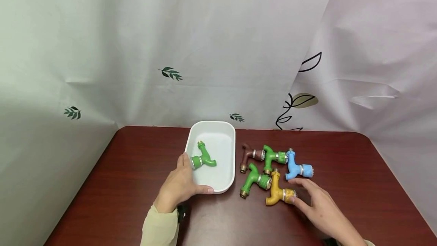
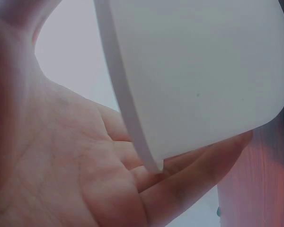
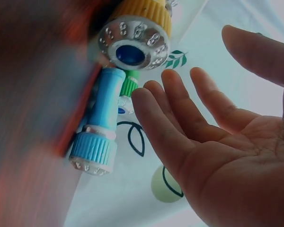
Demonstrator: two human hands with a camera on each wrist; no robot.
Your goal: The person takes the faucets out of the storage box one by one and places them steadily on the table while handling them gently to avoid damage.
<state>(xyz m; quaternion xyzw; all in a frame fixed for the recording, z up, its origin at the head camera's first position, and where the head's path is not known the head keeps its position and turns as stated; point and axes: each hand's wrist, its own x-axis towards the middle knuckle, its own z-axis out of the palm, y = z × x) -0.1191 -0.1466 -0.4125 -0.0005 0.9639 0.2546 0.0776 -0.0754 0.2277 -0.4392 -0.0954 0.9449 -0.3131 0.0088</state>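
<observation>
My left hand holds the near left corner of a white plastic tray, thumb at the front rim and fingers along the left side. In the left wrist view, fingers bend around the wall of the tray. A green tap lies inside it. My right hand is beside a yellow tap, with thumb and fingers spread near its ribbed knob. The right wrist view shows a gap between the fingers and the yellow knob. Just beyond those fingers lies a blue tap.
Two more green taps, one nearer and one farther, lie close together right of the tray. Next to them is a brown tap. The dark red table meets a patterned white curtain at the back.
</observation>
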